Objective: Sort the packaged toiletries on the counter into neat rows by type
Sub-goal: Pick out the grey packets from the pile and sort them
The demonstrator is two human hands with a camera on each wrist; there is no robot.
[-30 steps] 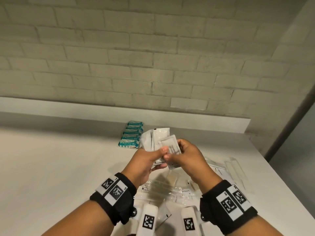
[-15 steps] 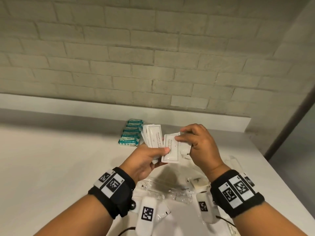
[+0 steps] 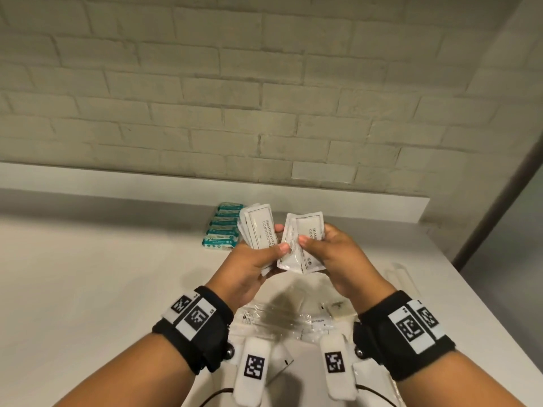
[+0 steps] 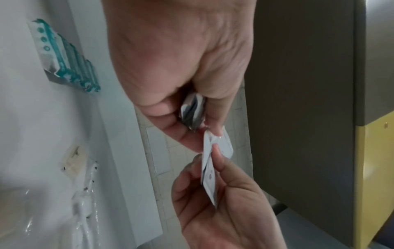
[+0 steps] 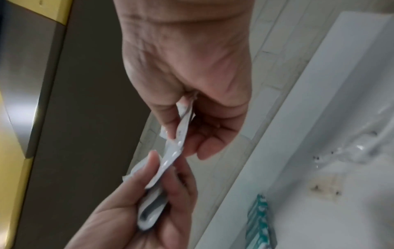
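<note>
Sachets being gathered by type, by my reading: the left hand (image 3: 249, 265) grips a stack of white shampoo sachets (image 3: 260, 227), thumb across the front and fingers curled behind, while the right hand (image 3: 332, 254) pinches a smaller pair of sachets (image 3: 305, 242) of the same print. Both bundles are held upright above the counter (image 3: 88, 274), just beside each other, edges near but whether touching cannot be told from the head view. In the left wrist view the left stack (image 4: 193, 114) sits edge-on between thumb and fingers, and the right-hand pair (image 4: 210, 168) hangs just below it. Step in hand looks like merging the right-hand pair into the left stack. Next move probably calls for squaring the edges, then laying the lot down as one row. A teal packet row (image 3: 224, 227) already stands lined up near the back ledge, behind the left hand, so a spot beside it seems apt. Clear-wrapped items (image 3: 282, 315) lie loose on the counter under the wrists, not yet sorted. Pose: both forearms raised, palms turned inward toward each other, wrists bearing black straps (image 3: 199, 327) with printed markers.
</note>
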